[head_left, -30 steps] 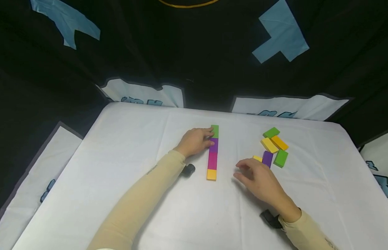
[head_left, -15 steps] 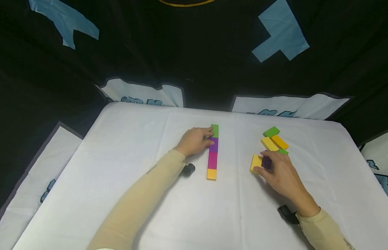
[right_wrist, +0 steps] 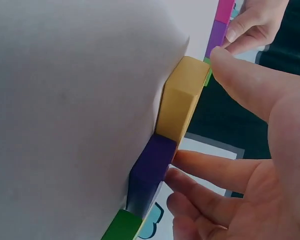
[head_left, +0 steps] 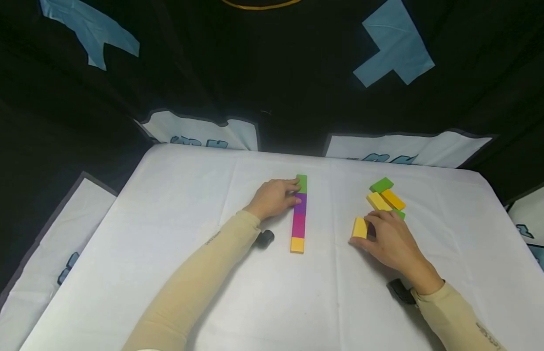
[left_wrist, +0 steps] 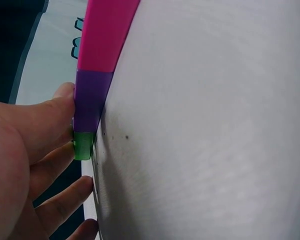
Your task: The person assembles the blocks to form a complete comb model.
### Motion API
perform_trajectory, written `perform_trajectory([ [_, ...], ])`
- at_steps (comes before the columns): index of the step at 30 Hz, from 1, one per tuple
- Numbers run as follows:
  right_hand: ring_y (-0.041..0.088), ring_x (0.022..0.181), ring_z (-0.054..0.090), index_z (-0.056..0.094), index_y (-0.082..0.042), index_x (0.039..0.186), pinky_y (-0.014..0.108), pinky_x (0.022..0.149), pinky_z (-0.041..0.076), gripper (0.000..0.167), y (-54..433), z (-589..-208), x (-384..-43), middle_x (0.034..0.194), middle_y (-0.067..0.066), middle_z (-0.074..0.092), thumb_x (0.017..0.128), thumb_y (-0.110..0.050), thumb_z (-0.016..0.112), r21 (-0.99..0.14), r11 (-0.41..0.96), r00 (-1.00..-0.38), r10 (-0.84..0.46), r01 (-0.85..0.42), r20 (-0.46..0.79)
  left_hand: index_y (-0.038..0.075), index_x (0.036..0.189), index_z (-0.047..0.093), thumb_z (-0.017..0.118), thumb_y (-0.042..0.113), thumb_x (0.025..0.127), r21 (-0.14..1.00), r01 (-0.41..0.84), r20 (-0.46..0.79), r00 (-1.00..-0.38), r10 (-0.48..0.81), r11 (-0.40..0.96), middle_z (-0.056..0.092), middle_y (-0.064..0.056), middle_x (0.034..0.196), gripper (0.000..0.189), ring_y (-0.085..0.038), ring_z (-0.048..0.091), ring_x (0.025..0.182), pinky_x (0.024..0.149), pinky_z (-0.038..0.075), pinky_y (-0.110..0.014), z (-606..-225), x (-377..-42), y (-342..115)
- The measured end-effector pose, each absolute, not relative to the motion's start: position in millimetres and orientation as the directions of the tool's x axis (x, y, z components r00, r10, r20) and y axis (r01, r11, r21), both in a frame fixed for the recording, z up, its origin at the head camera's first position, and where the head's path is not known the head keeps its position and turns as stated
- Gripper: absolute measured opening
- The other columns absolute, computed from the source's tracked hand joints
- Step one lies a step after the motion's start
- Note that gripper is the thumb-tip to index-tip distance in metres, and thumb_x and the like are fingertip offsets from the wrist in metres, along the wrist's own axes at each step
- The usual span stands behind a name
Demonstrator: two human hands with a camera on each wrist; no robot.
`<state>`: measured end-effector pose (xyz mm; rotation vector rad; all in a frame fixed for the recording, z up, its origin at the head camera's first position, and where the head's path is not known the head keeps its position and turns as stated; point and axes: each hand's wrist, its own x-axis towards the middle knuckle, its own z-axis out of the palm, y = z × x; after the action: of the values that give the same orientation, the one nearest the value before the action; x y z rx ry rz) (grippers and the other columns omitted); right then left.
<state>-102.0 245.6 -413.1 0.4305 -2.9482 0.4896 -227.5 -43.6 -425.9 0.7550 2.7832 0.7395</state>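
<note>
A row of flat blocks runs down the table in the head view: green (head_left: pixel 302 184), purple (head_left: pixel 300 204), magenta (head_left: pixel 299 225) and orange-yellow (head_left: pixel 297 245), end to end. My left hand (head_left: pixel 274 197) rests at its left side, fingers extended, thumb by the purple block and a fingertip at the green one. My right hand (head_left: pixel 392 241) reaches around a yellow block (right_wrist: pixel 182 95) at the right. Its thumb is by one end, its index finger near the other. Thumb contact is unclear. A dark purple block (right_wrist: pixel 151 170) adjoins the yellow one, mostly hidden by my hand in the head view.
Beyond my right hand lie loose blocks: a green block (head_left: pixel 381 185), a yellow block (head_left: pixel 378 201) and an orange block (head_left: pixel 392 199). Another green block (right_wrist: pixel 122 225) is partly hidden behind the hand. White cloth (head_left: pixel 202 195) covers the table; black curtain (head_left: pixel 272 87) hangs behind.
My right hand has moved right from beside the row to the loose blocks, its thumb now at the yellow block's near end. The left hand and the row have stayed put.
</note>
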Motion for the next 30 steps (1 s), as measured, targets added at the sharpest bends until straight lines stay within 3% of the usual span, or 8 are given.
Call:
perform_trajectory([
  [6, 0.045, 0.107, 0.052, 0.068, 0.010, 0.115, 0.055, 0.089, 0.047, 0.062, 246, -414, -103, 0.114, 0.029, 0.063, 0.076, -0.034, 0.088, -0.305, 0.904, -0.952, -0.263, -0.300, 0.155, 0.015, 0.137, 0.063, 0.070, 0.032, 0.095, 0.504, 0.434, -0.030, -0.856, 0.517, 0.747, 0.049, 0.004, 0.151, 0.046, -0.024, 0.044, 0.141, 0.117, 0.034, -0.041, -424, -227, -44],
  [15, 0.030, 0.089, 0.057, 0.069, 0.007, 0.115, 0.045, 0.078, 0.047, 0.061, 242, -414, -104, 0.099, 0.017, 0.070, 0.076, -0.036, 0.088, -0.334, 0.889, -0.949, -0.282, -0.314, 0.142, 0.016, 0.137, 0.064, 0.070, 0.033, 0.095, 0.494, 0.439, -0.025, -0.856, 0.517, 0.750, 0.049, 0.004, 0.151, 0.045, -0.024, 0.045, 0.140, 0.117, 0.035, -0.041, -425, -227, -44],
  [22, 0.044, 0.117, 0.054, 0.068, 0.007, 0.117, 0.058, 0.099, 0.045, 0.064, 236, -411, -96, 0.111, 0.019, 0.070, 0.075, -0.037, 0.088, -0.372, 0.892, -0.966, -0.233, -0.257, 0.111, 0.016, 0.137, 0.063, 0.070, 0.033, 0.096, 0.493, 0.435, -0.033, -0.856, 0.516, 0.753, 0.049, 0.004, 0.151, 0.045, -0.024, 0.045, 0.140, 0.117, 0.035, -0.040, -424, -226, -44],
  [30, 0.036, 0.111, 0.057, 0.070, 0.002, 0.117, 0.054, 0.093, 0.050, 0.063, 224, -412, -81, 0.114, 0.016, 0.069, 0.074, -0.041, 0.088, -0.386, 0.884, -0.965, -0.232, -0.262, 0.124, 0.016, 0.137, 0.063, 0.070, 0.033, 0.096, 0.490, 0.438, -0.027, -0.856, 0.515, 0.754, 0.049, 0.004, 0.151, 0.045, -0.024, 0.045, 0.140, 0.116, 0.035, -0.040, -424, -227, -44],
])
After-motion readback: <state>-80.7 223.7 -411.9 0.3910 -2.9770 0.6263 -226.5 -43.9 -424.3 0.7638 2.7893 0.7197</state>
